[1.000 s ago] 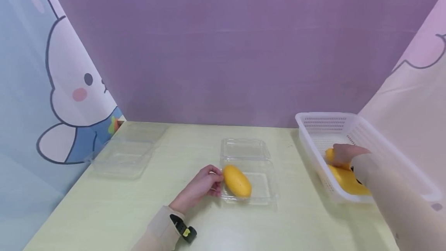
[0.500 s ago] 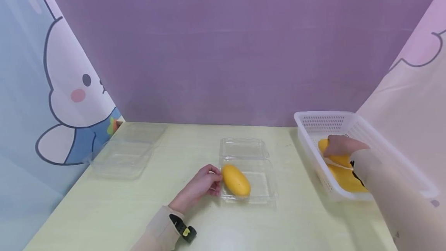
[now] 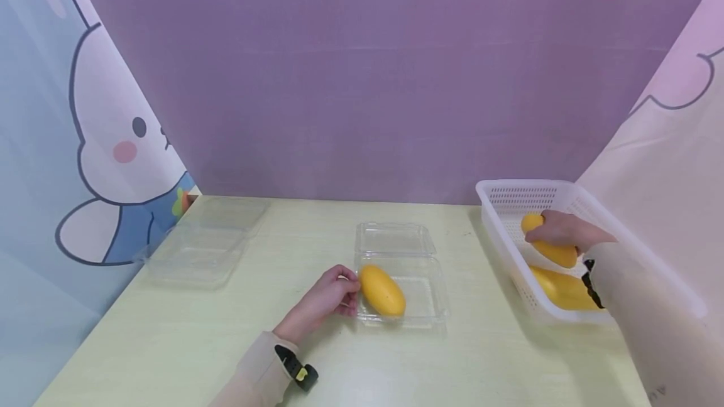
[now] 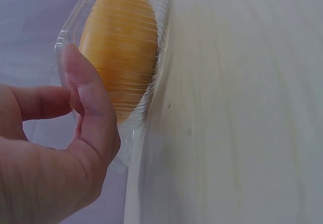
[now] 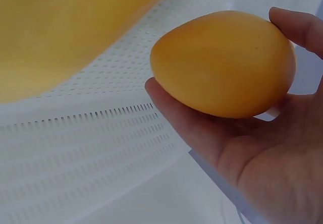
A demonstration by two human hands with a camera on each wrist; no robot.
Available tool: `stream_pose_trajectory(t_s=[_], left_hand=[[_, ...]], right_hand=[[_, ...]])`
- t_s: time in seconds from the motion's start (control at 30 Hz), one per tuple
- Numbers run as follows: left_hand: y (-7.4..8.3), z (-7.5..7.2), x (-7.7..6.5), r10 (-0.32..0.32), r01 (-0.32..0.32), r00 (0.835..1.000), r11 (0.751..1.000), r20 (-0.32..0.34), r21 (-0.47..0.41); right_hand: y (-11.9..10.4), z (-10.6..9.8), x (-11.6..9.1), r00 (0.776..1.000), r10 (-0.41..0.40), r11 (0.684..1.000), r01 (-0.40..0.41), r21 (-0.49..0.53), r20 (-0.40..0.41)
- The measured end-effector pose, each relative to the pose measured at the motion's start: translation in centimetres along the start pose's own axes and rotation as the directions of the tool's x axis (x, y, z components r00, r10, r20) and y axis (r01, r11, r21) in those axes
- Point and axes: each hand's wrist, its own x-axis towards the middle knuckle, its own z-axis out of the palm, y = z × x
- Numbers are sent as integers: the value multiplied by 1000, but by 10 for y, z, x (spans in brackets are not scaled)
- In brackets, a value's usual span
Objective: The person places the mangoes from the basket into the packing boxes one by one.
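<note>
My left hand pinches the left rim of an open clear plastic clamshell box on the table. Inside that box, along its left side, lies a yellow mango; the left wrist view shows it through the ribbed wall. Over at the right, my right hand grips a second mango inside a white plastic basket. The right wrist view has fingers below this mango and the thumb at its upper end. More yellow fruit lies in the basket's near end, partly behind the right sleeve.
Another open clear clamshell stands on the left of the pale wooden table, with nothing in it. A purple backdrop rises behind the table, and printed cloths hang at both sides.
My right hand has lifted its mango off the fruit beneath and shifted slightly up within the basket. The left hand stays at the clamshell rim.
</note>
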Motion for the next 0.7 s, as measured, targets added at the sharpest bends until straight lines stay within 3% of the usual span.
stream_pose_trajectory(t_s=[0.47, 0.7], left_hand=[[3, 2, -1, -8, 8, 1000, 1000, -19, -1], [3, 3, -1, -8, 8, 1000, 1000, -22, 5]], right_hand=[[-11, -7, -14, 988, -105, 993, 97, -69, -117], [-21, -7, -20, 984, -108, 989, 92, -112, -140]])
